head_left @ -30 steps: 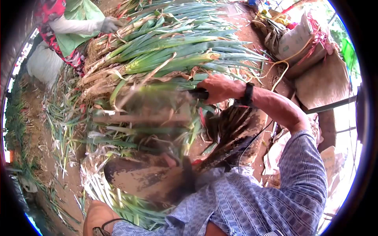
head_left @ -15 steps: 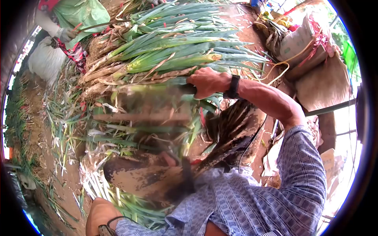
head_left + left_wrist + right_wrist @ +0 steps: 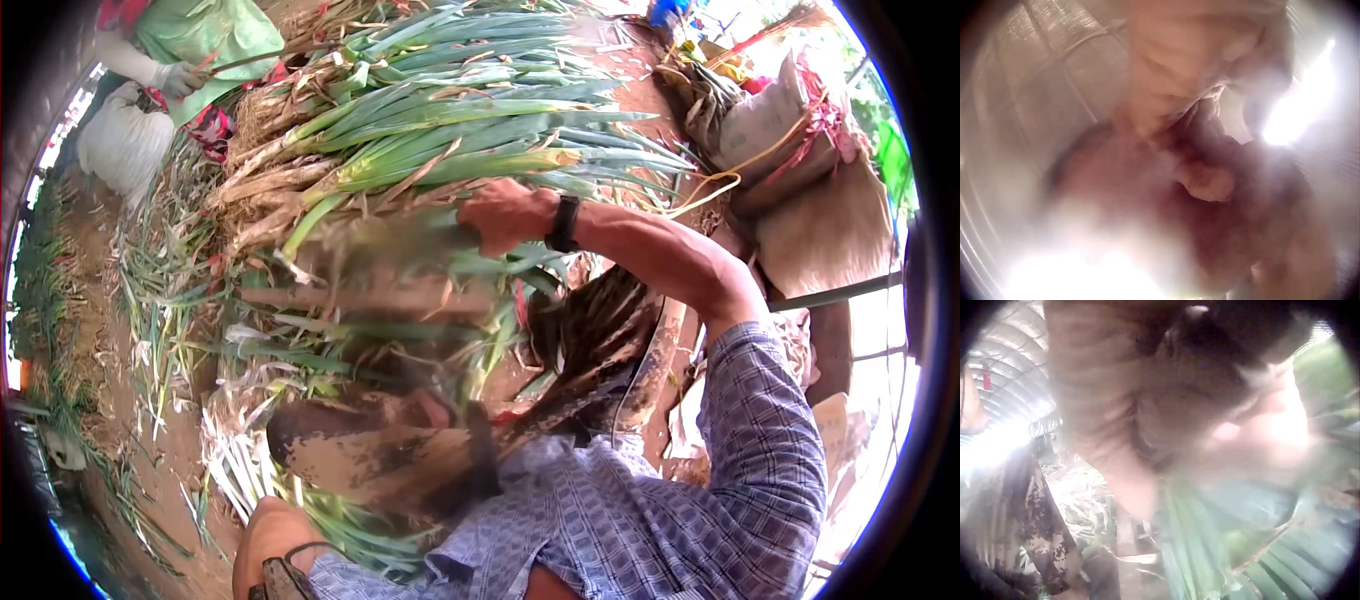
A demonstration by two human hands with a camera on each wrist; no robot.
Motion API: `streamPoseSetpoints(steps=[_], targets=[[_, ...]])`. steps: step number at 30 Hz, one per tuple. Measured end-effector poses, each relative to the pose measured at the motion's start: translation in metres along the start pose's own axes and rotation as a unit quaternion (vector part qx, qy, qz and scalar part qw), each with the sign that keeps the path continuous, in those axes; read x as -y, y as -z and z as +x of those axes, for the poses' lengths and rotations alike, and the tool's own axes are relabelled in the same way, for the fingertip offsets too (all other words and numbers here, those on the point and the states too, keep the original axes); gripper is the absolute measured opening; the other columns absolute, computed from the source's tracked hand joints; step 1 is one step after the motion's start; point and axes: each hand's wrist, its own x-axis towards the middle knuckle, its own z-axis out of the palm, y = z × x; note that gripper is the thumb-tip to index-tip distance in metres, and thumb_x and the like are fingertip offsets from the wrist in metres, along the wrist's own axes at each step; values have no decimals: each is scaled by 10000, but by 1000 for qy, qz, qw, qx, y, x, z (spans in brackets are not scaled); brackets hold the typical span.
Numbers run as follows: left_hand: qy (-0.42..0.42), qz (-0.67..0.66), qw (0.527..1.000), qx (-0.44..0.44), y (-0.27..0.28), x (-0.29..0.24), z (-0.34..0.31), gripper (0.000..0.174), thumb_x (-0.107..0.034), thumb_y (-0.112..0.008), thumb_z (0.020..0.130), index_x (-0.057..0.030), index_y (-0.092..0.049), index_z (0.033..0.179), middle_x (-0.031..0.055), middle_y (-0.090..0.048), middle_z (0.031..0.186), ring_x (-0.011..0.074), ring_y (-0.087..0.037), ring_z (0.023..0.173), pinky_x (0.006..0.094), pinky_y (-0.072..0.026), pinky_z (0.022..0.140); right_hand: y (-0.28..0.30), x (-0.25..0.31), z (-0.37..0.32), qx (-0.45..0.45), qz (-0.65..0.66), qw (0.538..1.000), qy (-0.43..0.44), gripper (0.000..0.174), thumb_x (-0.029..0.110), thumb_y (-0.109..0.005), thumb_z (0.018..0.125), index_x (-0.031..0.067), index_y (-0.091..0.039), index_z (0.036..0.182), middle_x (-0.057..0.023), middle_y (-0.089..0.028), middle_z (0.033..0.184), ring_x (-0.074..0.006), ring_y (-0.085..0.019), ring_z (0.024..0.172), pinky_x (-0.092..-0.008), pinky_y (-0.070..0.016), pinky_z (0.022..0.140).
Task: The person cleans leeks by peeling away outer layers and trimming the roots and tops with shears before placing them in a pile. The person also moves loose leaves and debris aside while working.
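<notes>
My right hand (image 3: 505, 215) is curled round a dark handle (image 3: 467, 232), whose far end is lost in a smeared patch of the head view. It sits at the near edge of a thick heap of green onions (image 3: 450, 120), their long leaves pointing right. In the right wrist view the curled fingers overlap green leaves (image 3: 1191, 544). My left hand (image 3: 1166, 150) fills the left wrist view, blurred, with its thumb bent inward against a pale ribbed roof; I cannot tell whether it holds anything. The bent left arm (image 3: 270, 540) shows low in the head view.
Another person's gloved hand (image 3: 180, 80) is by a green cloth (image 3: 225, 45) at upper left, near a thin stick. Pale-stemmed onions (image 3: 240, 460) lie beside my patterned trouser leg (image 3: 350, 450). Stuffed sacks (image 3: 765, 130) stand at upper right. Loose leaves litter the ground.
My right hand has moved left along the heap's near edge, and the dark handle shows less. The other person's gloved hand has drawn back from the onions to the green cloth.
</notes>
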Motion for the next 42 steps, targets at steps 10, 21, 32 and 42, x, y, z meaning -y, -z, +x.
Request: streamPoseSetpoints(steps=[10, 21, 32, 42], targets=[[-23, 7, 979, -204, 48, 7, 14, 90, -121, -546, 999, -104, -619, 1050, 50, -581, 718, 163, -525, 575, 299, -478, 560, -2, -23, -8, 7, 50, 999, -10, 341, 308, -734, 659, 73, -721, 907, -167, -692, 816, -374, -677, 807, -485, -529, 696], [244, 46, 715, -653, 289, 260, -43, 265, -214, -633, 950, -78, -589, 1173, 82, -649, 1116, 225, -661, 987, 404, -616, 694, 31, -39, -53, 77, 18, 997, -10, 466, 372, -776, 700, 77, -709, 1054, -176, -690, 952, -370, -659, 939, -478, -520, 811], [257, -31, 733, -629, 336, 286, -40, 424, -306, -722, 902, -111, -594, 1257, 45, -638, 1137, 208, -620, 1033, 431, -561, 803, 36, -34, -69, 21, 73, 997, -19, 454, 390, -785, 719, 93, -700, 1052, -169, -702, 859, -386, -670, 847, -476, -516, 754], [258, -29, 824, -503, 216, 283, -47, 333, -228, -715, 915, -71, -614, 1191, 74, -675, 1070, 228, -672, 989, 426, -604, 786, 31, -20, -73, 30, 49, 998, -12, 412, 401, -782, 722, 109, -702, 1002, -157, -701, 801, -386, -672, 773, -482, -520, 704]])
